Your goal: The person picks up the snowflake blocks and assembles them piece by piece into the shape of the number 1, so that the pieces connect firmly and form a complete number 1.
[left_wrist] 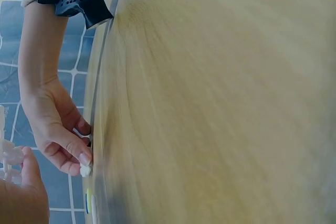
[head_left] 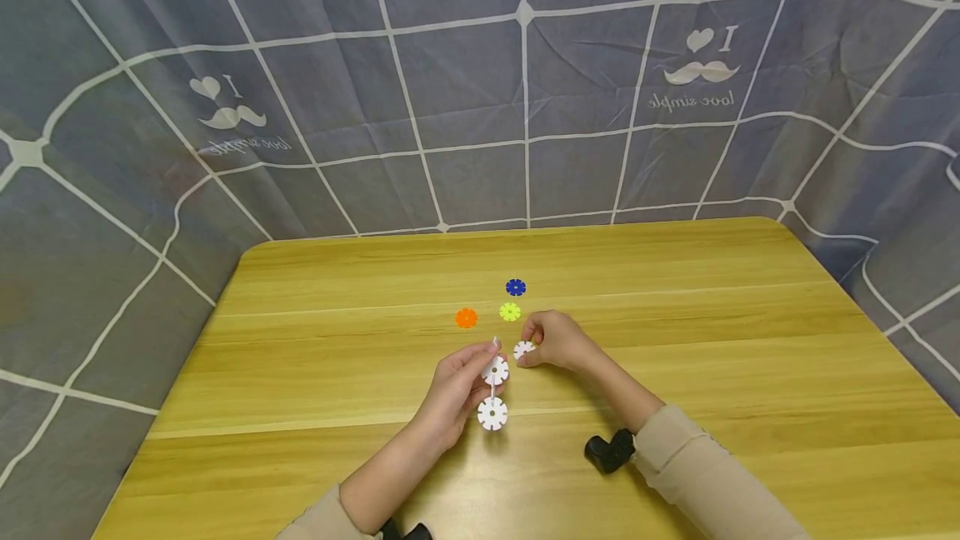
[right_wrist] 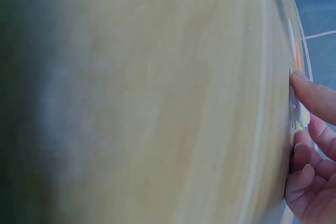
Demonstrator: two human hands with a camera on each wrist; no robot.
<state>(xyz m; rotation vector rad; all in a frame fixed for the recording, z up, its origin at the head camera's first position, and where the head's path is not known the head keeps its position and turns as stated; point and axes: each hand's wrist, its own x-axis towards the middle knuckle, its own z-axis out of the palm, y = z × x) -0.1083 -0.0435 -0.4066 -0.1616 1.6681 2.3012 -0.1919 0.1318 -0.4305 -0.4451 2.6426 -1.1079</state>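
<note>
My left hand [head_left: 457,382] holds several white notched discs joined together [head_left: 492,413], with the thumb along the upper part. The lowest disc hangs below the fingers, facing the head camera. To its right, my right hand [head_left: 558,340] pinches a single white notched disc [head_left: 523,350] between thumb and fingers, low over the table. The left wrist view shows that white disc [left_wrist: 85,170] at the right fingertips and the joined discs [left_wrist: 10,156] at the left edge. In the right wrist view, the right fingers [right_wrist: 315,95] partly cover the white disc [right_wrist: 302,113].
Beyond the hands, an orange notched disc [head_left: 467,318], a yellow-green one [head_left: 510,312] and a dark blue one [head_left: 516,287] lie flat on the wooden table [head_left: 337,340]. A grey curtain [head_left: 480,107] with white lines hangs behind the table. Black devices [head_left: 610,450] sit at the wrists.
</note>
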